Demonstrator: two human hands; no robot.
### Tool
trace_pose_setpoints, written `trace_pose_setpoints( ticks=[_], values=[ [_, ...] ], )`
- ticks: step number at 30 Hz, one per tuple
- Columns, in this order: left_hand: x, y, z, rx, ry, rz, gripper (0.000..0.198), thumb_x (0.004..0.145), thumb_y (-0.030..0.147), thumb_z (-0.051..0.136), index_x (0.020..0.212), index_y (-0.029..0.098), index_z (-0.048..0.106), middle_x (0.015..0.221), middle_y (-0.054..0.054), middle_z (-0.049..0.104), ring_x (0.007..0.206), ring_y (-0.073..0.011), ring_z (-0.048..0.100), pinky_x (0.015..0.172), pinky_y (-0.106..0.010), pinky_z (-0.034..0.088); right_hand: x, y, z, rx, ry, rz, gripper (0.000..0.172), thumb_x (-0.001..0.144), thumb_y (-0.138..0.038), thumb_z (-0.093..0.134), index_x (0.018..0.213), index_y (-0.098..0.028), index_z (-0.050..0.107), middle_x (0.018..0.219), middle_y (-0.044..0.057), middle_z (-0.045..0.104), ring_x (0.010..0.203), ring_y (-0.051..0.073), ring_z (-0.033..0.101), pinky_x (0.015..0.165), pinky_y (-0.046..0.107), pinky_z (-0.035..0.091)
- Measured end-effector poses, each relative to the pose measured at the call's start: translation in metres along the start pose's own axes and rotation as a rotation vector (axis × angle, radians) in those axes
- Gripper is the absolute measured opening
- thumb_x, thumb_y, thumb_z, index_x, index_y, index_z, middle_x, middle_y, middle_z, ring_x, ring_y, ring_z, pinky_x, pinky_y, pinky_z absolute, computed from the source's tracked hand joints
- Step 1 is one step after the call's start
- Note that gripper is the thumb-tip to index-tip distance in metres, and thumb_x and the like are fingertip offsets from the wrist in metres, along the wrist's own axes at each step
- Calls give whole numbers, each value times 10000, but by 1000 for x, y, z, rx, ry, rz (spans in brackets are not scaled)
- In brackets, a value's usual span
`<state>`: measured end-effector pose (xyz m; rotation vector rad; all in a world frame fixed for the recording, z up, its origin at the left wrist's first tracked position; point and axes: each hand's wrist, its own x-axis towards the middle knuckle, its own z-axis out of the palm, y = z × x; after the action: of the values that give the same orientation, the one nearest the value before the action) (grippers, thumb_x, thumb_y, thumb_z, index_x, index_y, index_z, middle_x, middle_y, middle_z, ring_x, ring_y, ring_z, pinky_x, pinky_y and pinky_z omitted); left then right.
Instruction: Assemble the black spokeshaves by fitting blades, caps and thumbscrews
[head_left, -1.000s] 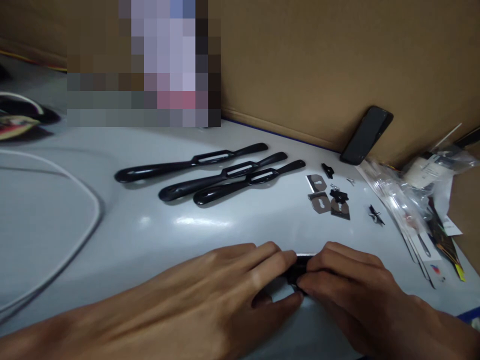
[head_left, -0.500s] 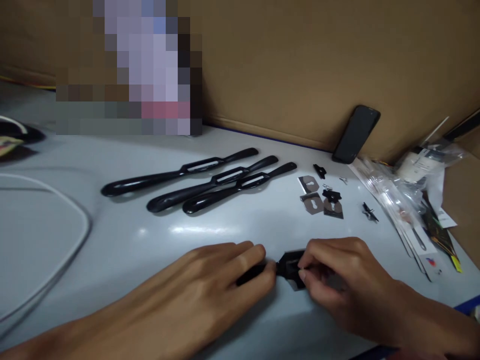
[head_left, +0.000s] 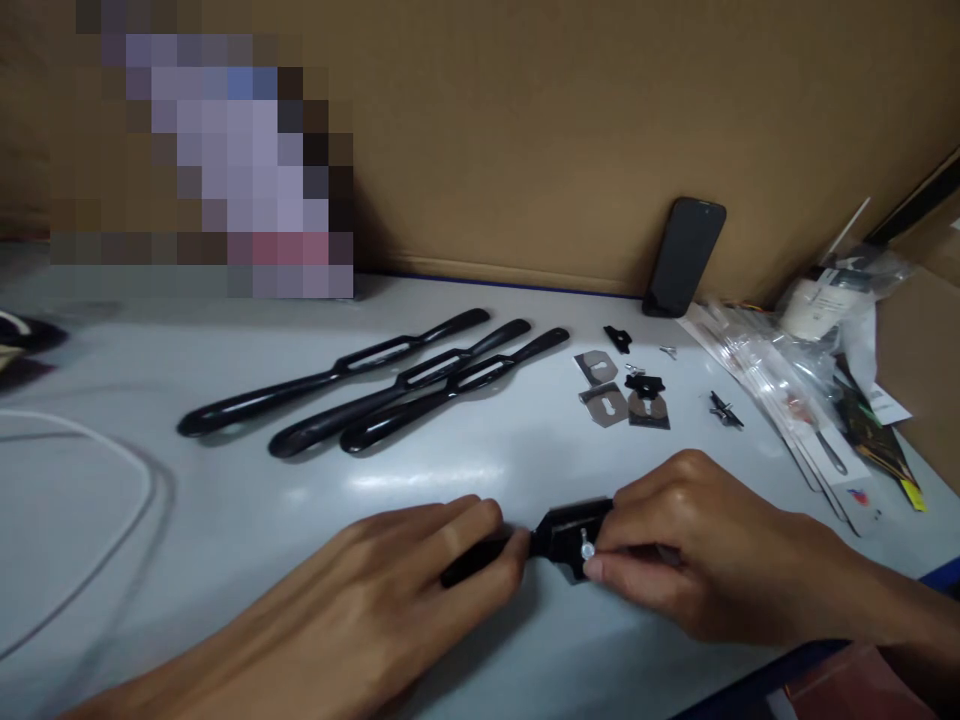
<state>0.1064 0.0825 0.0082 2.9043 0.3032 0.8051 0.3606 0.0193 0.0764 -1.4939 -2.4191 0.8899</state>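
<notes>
My left hand (head_left: 397,585) is closed around one handle of a black spokeshave (head_left: 551,540), pinning it to the table near the front. At the tool's middle, my right hand (head_left: 682,555) pinches a small silver wing screw (head_left: 587,550) between thumb and fingers. A blade edge shows under the body; the far handle is hidden behind my right hand. Beyond my hands lie three more black spokeshave bodies (head_left: 300,392). To their right are slotted steel blades (head_left: 598,368), black cap pieces (head_left: 618,340) and loose wing screws (head_left: 669,352).
A dark phone (head_left: 684,258) leans on the cardboard wall (head_left: 510,130) at the back. Plastic-wrapped packets (head_left: 780,390) and a white tub (head_left: 817,308) sit on the right. A white cable (head_left: 112,430) curves across the left. Part of the back left is pixelated.
The view has shifted slightly. My right fingers have changed position on the spokeshave, and the wing screw now shows at my thumb. My left hand keeps its hold on the handle.
</notes>
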Motion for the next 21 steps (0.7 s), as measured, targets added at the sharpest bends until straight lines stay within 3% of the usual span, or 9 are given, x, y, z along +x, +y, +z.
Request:
trace_pose_setpoints(
  ticks=[5,9,14,19,21],
  values=[
    [3,1,-2,8,-6,15,361,1120,89,277,1133,206,619,929,-21,724,656,-145,655,595,-248,497,-3,-1,6,7,40,-115,233,1007,-147,674,797,-187,768,753,6,756,663,119,659,635,244,412],
    [6,3,-6,23,-13,18,403,1141,109,224,1120,197,617,902,-28,729,636,-148,657,567,-262,500,-5,1,7,-152,175,-86,257,1007,-148,648,769,-177,742,716,16,723,617,133,617,614,281,376],
    [6,3,-7,26,-6,6,400,1128,98,237,1114,195,625,911,-39,735,634,-155,660,556,-270,495,-5,-1,7,-74,49,-143,270,983,-119,651,727,-182,708,680,-20,696,611,106,616,607,255,379],
    [4,1,-5,0,-25,-5,340,1091,80,328,1149,205,640,925,-28,731,675,-160,674,603,-263,523,-4,0,13,-227,182,-93,278,999,-140,603,741,-174,700,677,9,690,593,142,601,595,297,363],
    [3,1,-4,10,-25,9,336,1102,96,325,1156,202,640,933,-32,732,680,-161,674,606,-264,521,-4,0,15,-155,126,-114,274,982,-128,609,725,-180,692,666,-6,681,595,130,601,596,282,376]
  ],
)
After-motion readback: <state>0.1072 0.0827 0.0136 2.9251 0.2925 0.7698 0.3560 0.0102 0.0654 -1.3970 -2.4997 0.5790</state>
